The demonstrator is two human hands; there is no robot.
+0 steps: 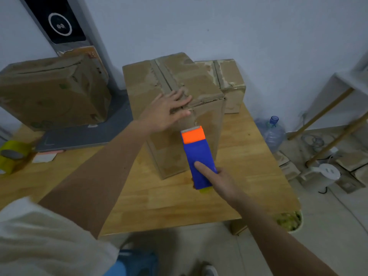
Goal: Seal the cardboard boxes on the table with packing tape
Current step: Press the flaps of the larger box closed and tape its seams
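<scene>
While the left hand (166, 111) lay flat with straight fingers on the top front edge of the tall brown cardboard box (175, 108), the right hand (216, 176) gripped a blue tape dispenser with an orange tip (197, 154), forefinger stretched along its back, its toothed end against the box's front face. That box stood on the light wooden surface (239, 166), a smaller taped cardboard box (229, 82) just behind it. A yellowish tape roll (13, 156) sat far left.
</scene>
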